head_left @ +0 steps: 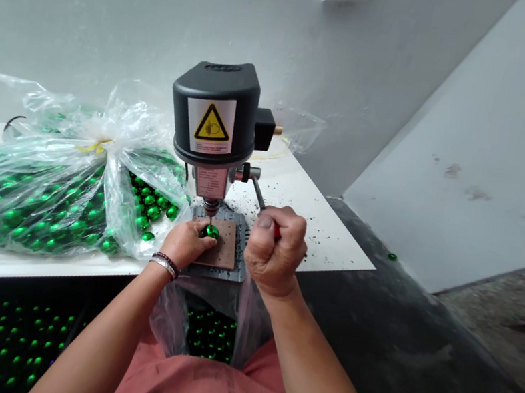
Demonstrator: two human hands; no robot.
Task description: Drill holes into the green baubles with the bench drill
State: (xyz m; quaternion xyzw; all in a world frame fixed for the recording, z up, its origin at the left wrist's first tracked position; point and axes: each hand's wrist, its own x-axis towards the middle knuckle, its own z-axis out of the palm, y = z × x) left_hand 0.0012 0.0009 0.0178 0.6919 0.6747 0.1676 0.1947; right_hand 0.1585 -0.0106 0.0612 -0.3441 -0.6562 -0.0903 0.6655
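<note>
A black bench drill press [214, 110] with a yellow warning label stands on the white table. Under its bit, my left hand [186, 241] pinches a shiny green ball [210, 233] against a brown board [222, 250] on the drill's grey base [237, 266]. The thin bit comes down at the top of the ball; whether it has entered the ball I cannot tell. My right hand [276, 246] is closed round the red grip of the feed lever [259, 194], to the right of the drill.
A clear plastic bag [110, 197] full of green balls lies left of the drill, several spilling from it. Dark shavings dot the white table [334, 250]. Below the edge, more green balls [210, 335] sit in an open plastic bag. Another ball [392, 256] lies on the floor.
</note>
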